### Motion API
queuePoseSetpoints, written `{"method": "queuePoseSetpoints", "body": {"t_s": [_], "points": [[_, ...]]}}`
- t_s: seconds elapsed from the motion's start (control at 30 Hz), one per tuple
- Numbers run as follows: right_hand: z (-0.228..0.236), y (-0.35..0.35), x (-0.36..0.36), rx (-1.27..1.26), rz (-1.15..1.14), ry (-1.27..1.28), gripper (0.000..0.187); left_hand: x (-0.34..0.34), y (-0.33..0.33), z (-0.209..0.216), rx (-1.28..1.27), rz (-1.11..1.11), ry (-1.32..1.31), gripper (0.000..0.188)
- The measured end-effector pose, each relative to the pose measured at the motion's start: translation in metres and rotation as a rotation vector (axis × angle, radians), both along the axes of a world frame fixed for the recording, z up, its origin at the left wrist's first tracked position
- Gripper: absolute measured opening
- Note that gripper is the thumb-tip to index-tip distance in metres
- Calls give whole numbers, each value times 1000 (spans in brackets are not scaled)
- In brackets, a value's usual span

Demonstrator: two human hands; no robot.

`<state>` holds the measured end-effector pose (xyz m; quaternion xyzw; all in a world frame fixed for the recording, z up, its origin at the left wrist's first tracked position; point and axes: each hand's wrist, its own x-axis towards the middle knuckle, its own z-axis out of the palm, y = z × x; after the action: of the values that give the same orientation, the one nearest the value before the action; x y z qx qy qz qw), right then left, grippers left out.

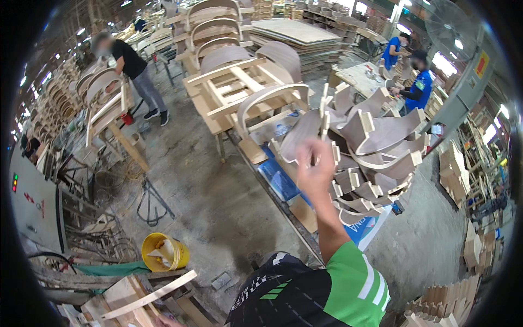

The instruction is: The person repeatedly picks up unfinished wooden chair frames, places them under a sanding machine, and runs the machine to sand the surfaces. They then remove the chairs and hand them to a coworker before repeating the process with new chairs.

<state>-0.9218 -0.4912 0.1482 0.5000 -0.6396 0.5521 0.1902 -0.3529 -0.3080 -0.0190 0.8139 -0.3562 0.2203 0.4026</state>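
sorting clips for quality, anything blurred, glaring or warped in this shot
Head view: the right hand looks smeared, the yellow bucket sharper; head view: distant lamps glare white; head view: the grey cabinet looks warped near the dark rim.

Under you: stained grey floor (185, 163) | your left: grey metal cabinet (35, 199) | your upper right: large fan (448, 24) | ahead, high: bright lamps (80, 31)

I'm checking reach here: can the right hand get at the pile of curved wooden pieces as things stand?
Probably yes: the right hand appears at the left edge of the pile of curved wooden pieces, with nothing visible blocking it.
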Motion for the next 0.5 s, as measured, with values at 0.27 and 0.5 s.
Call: {"method": "queuePoseSetpoints", "body": {"t_s": [0.27, 0.5], "points": [[42, 38, -147, 85, -411, -213, 50, -120, -130, -16, -9, -664, 694, 32], [107, 39, -188, -301, -213, -103, 51, -140, -143, -6, 53, -817, 759, 25]]}}
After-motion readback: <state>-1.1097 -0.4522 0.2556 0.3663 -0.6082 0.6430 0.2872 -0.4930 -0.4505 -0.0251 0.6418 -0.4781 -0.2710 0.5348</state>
